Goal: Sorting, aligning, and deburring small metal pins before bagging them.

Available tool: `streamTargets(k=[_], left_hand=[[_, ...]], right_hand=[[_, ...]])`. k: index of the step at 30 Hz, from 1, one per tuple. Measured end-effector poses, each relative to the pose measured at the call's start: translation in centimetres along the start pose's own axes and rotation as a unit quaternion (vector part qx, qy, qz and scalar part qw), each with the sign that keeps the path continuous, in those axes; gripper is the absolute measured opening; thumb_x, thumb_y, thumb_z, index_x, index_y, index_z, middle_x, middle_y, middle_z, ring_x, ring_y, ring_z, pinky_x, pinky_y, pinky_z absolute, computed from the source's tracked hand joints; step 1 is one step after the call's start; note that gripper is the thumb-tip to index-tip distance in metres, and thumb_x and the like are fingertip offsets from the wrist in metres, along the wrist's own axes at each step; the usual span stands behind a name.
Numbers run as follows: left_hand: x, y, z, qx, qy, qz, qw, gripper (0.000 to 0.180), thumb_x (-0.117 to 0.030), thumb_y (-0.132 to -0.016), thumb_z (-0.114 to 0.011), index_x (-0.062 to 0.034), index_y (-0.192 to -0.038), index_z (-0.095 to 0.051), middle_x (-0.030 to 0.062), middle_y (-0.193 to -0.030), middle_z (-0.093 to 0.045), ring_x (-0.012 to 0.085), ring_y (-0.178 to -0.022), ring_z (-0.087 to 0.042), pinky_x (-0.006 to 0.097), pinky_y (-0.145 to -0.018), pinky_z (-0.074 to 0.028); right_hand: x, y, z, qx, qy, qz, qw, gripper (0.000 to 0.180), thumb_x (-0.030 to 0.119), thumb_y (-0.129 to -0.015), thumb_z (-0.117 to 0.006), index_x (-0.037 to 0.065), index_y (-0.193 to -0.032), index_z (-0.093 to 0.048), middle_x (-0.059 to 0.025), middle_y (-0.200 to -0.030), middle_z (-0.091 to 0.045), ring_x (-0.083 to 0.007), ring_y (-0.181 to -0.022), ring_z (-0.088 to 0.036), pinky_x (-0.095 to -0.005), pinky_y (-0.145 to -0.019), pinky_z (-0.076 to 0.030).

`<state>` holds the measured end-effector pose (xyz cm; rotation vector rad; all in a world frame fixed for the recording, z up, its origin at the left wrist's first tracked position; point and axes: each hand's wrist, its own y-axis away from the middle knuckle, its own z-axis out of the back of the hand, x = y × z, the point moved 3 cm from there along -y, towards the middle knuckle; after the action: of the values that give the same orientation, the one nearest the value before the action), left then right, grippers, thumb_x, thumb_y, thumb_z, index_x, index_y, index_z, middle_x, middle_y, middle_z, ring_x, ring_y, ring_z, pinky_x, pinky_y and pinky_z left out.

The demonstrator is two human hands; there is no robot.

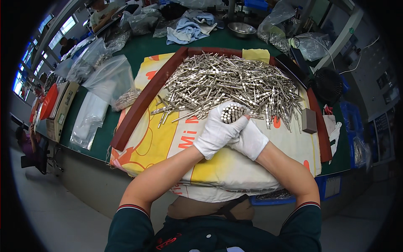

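A bundle of slim metal rods (pixel 232 113), their round ends facing up, is gripped between my two white-gloved hands. My left hand (pixel 216 132) wraps round the bundle from the left. Pressed against it from the right is my right hand (pixel 250 138), its thumb lying across the rods near their ends. Just beyond both hands spreads a large heap of similar silvery metal rods (pixel 235 80), lying in all directions on a printed yellow and white cloth (pixel 168 143). The lower part of the bundle is hidden by the gloves.
Dark red wooden bars (pixel 142 105) border the heap. A grey block (pixel 309 121) stands at its right. Plastic bags (pixel 111 80) lie on the green table at left. Farther back are a metal bowl (pixel 242 29) and blue cloths (pixel 187 31); a black fan (pixel 328 86) stands right. People sit at left.
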<state>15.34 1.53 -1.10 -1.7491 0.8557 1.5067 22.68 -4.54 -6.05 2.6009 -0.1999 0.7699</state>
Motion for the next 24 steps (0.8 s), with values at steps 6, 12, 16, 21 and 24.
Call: streamTargets(k=[6, 12, 16, 21, 24], left_hand=[[0.2, 0.3, 0.8, -0.020, 0.101, -0.031, 0.994, 0.013, -0.010, -0.088, -0.069, -0.0038, -0.100, -0.068, -0.0020, -0.076, -0.065, 0.0037, -0.060, -0.057, 0.020, -0.049, -0.044], [-0.5, 2.2, 2.3, -0.037, 0.099, -0.074, 0.992, 0.014, -0.011, -0.087, -0.071, -0.0068, -0.099, -0.065, -0.0045, -0.084, -0.064, 0.0026, -0.074, -0.056, 0.020, -0.066, -0.048], [-0.2, 3.3, 3.8, 0.046, 0.029, 0.007, 0.998, 0.019, -0.012, -0.084, -0.074, -0.0077, -0.100, -0.063, -0.0048, -0.088, -0.063, 0.0028, -0.080, -0.055, 0.021, -0.071, -0.048], [2.3, 3.6, 5.1, 0.074, -0.028, 0.035, 0.996, 0.019, -0.011, -0.084, -0.072, -0.0077, -0.100, -0.062, -0.0024, -0.087, -0.062, 0.0049, -0.082, -0.055, 0.023, -0.073, -0.048], [1.7, 3.4, 4.1, 0.079, -0.024, 0.013, 0.996, 0.020, -0.012, -0.085, -0.070, -0.0046, -0.101, -0.060, 0.0005, -0.087, -0.060, 0.0074, -0.080, -0.055, 0.025, -0.073, -0.048]], right_hand=[[-0.1, 1.4, -2.0, -0.015, 0.115, 0.035, 0.993, 0.037, 0.038, -0.104, -0.033, 0.011, -0.110, -0.058, -0.0037, -0.085, -0.065, -0.0135, -0.069, -0.065, -0.0255, -0.050, -0.049], [3.3, 3.5, -3.3, -0.091, 0.571, 0.437, 0.689, 0.029, 0.002, -0.078, -0.057, 0.004, -0.107, -0.061, -0.0131, -0.080, -0.068, -0.0291, -0.067, -0.067, -0.0363, -0.061, -0.052], [2.4, 4.4, -4.8, -0.037, 0.670, 0.449, 0.589, 0.020, 0.001, -0.075, -0.057, 0.007, -0.094, -0.060, -0.0118, -0.082, -0.067, -0.0329, -0.072, -0.065, -0.0407, -0.063, -0.051], [2.1, 3.0, -4.1, -0.006, 0.778, 0.236, 0.582, 0.022, 0.000, -0.078, -0.053, 0.005, -0.096, -0.064, -0.0196, -0.085, -0.064, -0.0401, -0.079, -0.062, -0.0435, -0.068, -0.049], [2.9, 3.1, -3.9, 0.029, 0.772, 0.307, 0.556, 0.018, 0.006, -0.082, -0.054, 0.007, -0.097, -0.062, -0.0154, -0.083, -0.064, -0.0369, -0.074, -0.064, -0.0458, -0.066, -0.051]])
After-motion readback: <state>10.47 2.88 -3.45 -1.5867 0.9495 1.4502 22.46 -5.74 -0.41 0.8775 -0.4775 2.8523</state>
